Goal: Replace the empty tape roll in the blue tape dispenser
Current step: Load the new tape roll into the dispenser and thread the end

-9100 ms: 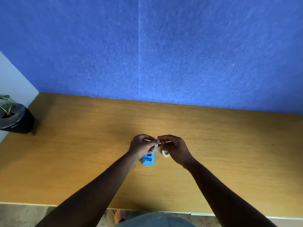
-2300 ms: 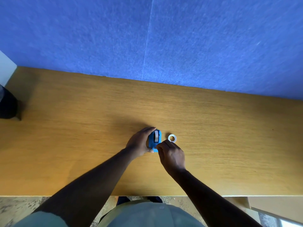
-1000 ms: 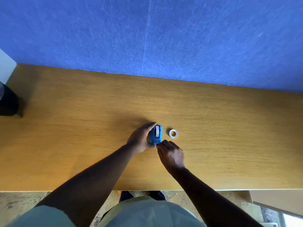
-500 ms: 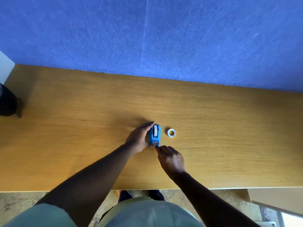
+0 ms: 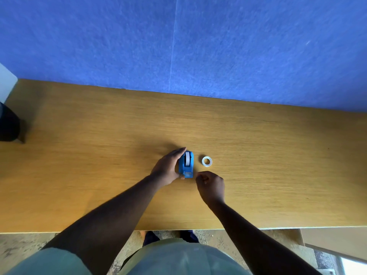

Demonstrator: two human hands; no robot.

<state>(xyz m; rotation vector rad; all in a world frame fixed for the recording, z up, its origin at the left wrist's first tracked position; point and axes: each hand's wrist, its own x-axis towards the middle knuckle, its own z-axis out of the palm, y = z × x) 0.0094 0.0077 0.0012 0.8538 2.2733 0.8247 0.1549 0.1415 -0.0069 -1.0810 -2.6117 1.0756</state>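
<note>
The blue tape dispenser (image 5: 186,164) stands on the wooden table (image 5: 278,165) with a white tape roll seated in its top. My left hand (image 5: 168,168) cups its left side, fingers along the body and thumb at its near end. A small white ring, the empty roll (image 5: 207,161), lies flat on the table just right of the dispenser. My right hand (image 5: 211,185) hovers a little to the near right of the dispenser, fingers curled in, apart from both the dispenser and the ring. I cannot see anything held in it.
A blue felt partition (image 5: 198,46) rises along the table's far edge. A dark pot (image 5: 8,126) sits at the far left edge of the table. The table's near edge (image 5: 178,230) runs just in front of my body.
My right hand has pulled back from the dispenser's near end and shifted to the right. My left hand stays on the dispenser, which has not moved.
</note>
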